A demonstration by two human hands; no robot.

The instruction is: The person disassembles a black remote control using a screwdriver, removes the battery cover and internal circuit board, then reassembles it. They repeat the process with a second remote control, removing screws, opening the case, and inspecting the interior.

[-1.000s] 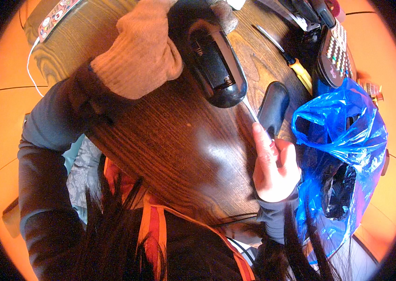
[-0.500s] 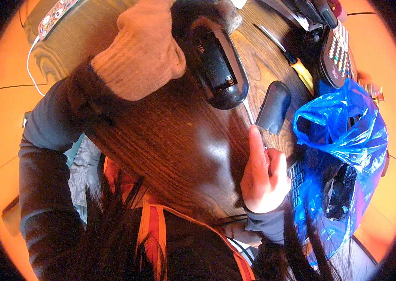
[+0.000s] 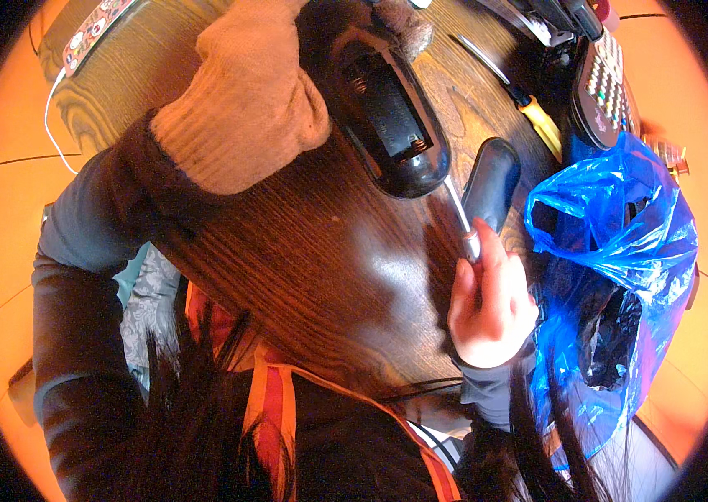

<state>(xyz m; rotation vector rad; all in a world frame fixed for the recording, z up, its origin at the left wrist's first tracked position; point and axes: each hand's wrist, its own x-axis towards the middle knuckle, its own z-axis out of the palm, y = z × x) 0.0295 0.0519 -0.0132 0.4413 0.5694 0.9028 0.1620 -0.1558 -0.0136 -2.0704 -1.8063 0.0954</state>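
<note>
While our left hand, in a tan knitted glove, wraps its fingers closed around the upper end of a black remote control, we keep the device tilted over the dark wooden worktop with its open battery compartment facing up. Our bare right hand has its fingers closed around a slim metal screwdriver, whose tip touches the rounded lower end of the remote. Just beside the shaft lies the black battery cover, flat on the worktop and close to our right fingertips.

To the right, a crumpled blue plastic bag sits at the worktop's edge with something dark inside (we cannot tell what). Beyond the cover rests a yellow-handled tool, and farther right a second remote with coloured buttons. At the far left corner lies 1 flat device with a white cable trailing from it. Orange floor surrounds the worktop.
</note>
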